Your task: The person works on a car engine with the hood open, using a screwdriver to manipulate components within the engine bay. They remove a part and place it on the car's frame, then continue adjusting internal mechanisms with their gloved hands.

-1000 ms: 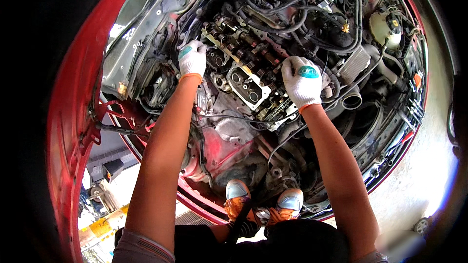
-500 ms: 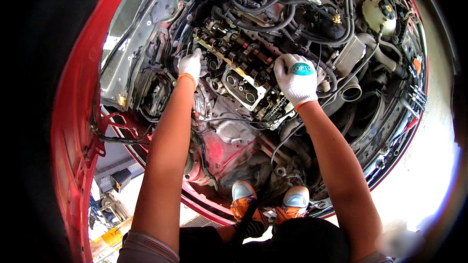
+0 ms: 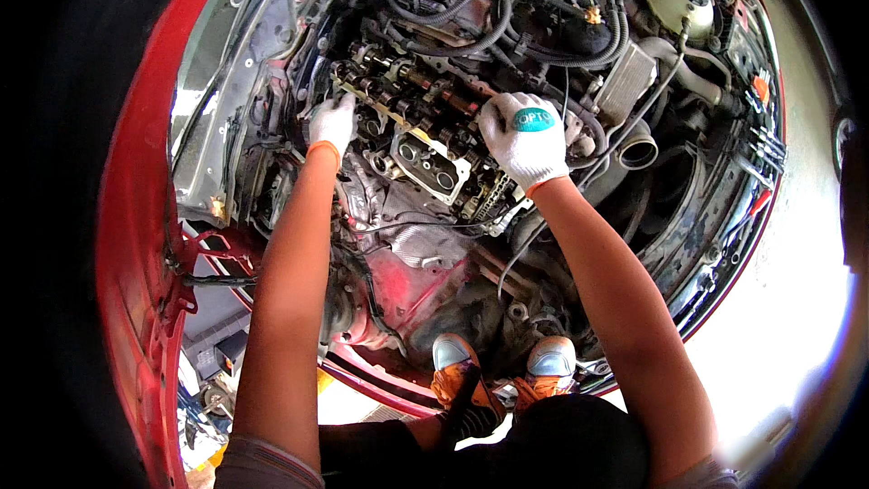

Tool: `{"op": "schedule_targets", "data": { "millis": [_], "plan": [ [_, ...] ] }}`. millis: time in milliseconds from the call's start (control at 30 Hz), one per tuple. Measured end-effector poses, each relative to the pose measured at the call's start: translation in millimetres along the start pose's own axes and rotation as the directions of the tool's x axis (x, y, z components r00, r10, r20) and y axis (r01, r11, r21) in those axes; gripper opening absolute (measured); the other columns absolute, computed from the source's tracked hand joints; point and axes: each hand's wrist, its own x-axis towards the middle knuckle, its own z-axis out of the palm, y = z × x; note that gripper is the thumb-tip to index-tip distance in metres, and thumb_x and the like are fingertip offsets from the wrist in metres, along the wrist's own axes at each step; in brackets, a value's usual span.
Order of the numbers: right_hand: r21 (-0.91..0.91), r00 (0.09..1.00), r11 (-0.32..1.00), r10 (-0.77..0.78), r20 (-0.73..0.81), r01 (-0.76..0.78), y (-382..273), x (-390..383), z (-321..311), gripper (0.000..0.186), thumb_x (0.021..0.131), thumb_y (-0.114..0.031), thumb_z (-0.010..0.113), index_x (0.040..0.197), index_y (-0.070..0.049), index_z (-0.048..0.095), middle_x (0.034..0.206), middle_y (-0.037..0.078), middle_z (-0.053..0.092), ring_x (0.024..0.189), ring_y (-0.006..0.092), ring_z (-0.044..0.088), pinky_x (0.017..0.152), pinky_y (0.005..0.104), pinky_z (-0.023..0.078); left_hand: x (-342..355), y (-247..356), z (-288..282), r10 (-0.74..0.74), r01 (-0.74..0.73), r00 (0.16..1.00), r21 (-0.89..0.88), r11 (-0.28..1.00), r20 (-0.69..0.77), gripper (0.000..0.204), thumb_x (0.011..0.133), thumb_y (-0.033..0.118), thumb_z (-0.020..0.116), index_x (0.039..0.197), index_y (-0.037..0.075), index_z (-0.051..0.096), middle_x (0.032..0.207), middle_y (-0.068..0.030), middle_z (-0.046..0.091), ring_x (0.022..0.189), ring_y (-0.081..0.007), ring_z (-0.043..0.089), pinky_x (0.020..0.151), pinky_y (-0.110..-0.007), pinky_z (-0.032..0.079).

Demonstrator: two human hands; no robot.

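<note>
Below me lies a cylinder head (image 3: 387,114) with its camshafts (image 3: 425,81) exposed, set at a slant in the engine bay. My left hand (image 3: 333,123), in a white knitted glove with an orange cuff, is closed at the head's left end. Its fingertips are partly hidden. My right hand (image 3: 525,138), gloved alike with a green patch on the back, has its fingers curled over the head's right end, above a timing chain (image 3: 493,192). Between the hands, a pale flange (image 3: 462,174) with oval openings faces me.
Corrugated hoses (image 3: 507,36) loop across the far side. A yellowish reservoir (image 3: 677,2) and an open pipe end (image 3: 638,153) are at right. Several tools (image 3: 760,163) lie along the right edge. My orange shoes (image 3: 548,367) stand at the near edge of the bay.
The view has shifted, so the engine bay and both hands appear further left. Both hands keep their places at the cylinder head's ends.
</note>
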Motion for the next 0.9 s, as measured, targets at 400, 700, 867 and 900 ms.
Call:
{"op": "schedule_targets", "data": {
  "millis": [400,700,867,900],
  "plan": [
    [-0.010,1.000,1.000,-0.006,0.018,0.007,-8,4,-3,0.018,0.083,-0.025,0.064,0.076,-0.009,0.066,0.073,0.011,0.066,0.075,0.0325,0.065,0.069,0.0452,0.048,-95,30,13,0.567,-0.463,0.812,0.441,0.769,-0.136,0.033,0.090,0.032,0.064,0.108,0.005,0.067,0.100,-0.0190,0.069,0.099,-0.0381,0.063,0.092,-0.043,0.048],
    [0.225,0.994,0.970,0.075,0.074,-0.091,-5,-5,-40,0.022,0.072,-0.028,0.065,0.068,-0.007,0.065,0.070,0.018,0.063,0.072,0.0398,0.063,0.068,0.0467,0.051,-153,-5,81,-0.256,0.309,0.938,-0.228,0.923,0.235,0.015,0.094,0.025,0.066,0.098,0.011,0.064,0.074,0.0007,0.057,0.057,-0.0100,0.049,0.050,-0.023,0.042],
    [0.416,0.958,0.903,0.205,-0.199,-0.107,-6,-66,-119,0.014,0.080,-0.019,0.066,0.081,-0.004,0.065,0.078,0.015,0.062,0.080,0.0367,0.060,0.076,0.0456,0.048,-137,-14,72,-0.302,0.334,0.936,-0.182,0.925,0.182,0.029,0.094,0.038,0.064,0.088,0.010,0.056,0.064,0.0008,0.050,0.049,-0.0103,0.042,0.042,-0.026,0.032],
    [0.409,0.952,0.905,0.220,-0.214,-0.117,1,-75,-145,0.015,0.081,-0.018,0.066,0.083,-0.003,0.065,0.079,0.015,0.063,0.082,0.0364,0.061,0.076,0.0455,0.049,-114,-25,57,-0.279,0.341,0.911,-0.174,0.924,0.303,0.027,0.096,0.034,0.061,0.086,0.011,0.054,0.065,0.0003,0.050,0.050,-0.0103,0.043,0.043,-0.027,0.034]
  ]
}}
